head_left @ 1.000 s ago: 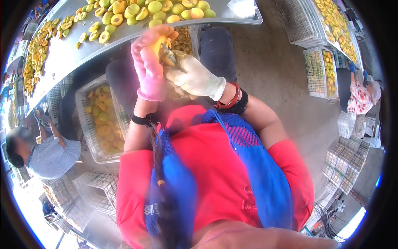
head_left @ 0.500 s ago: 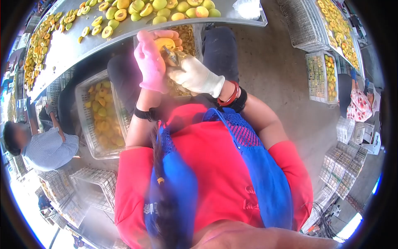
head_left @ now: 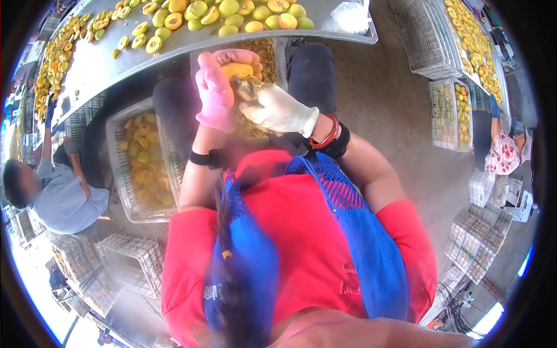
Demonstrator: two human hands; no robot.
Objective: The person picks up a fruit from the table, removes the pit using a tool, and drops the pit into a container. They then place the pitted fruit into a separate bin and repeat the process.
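Note:
My left hand (head_left: pixel 213 95), in a pink glove, is closed around a yellow-orange peach (head_left: pixel 238 71), its fingers curled over the top. Against it works my right hand (head_left: pixel 270 107), in a white glove, closed on a small metal pitting tool (head_left: pixel 249 90) whose tip meets the fruit. Much of the tool is hidden by fingers and fruit. Below both hands, between my knees, a crate (head_left: pixel 281 58) holds a mass of yellow-brown pieces (head_left: pixel 262 47).
A metal table (head_left: pixel 107 72) ahead carries halved and whole peaches (head_left: pixel 174 21) and a clear plastic bag (head_left: pixel 350 18). A crate of peaches (head_left: pixel 168 174) stands at my left. Co-workers sit at left (head_left: pixel 69 197) and right (head_left: pixel 503 153). Stacked crates (head_left: pixel 426 40) stand at right.
My hands remain together at the fruit, with the tool turned and less exposed now. The co-worker at left has stretched an arm toward the table. The whole view has shifted slightly.

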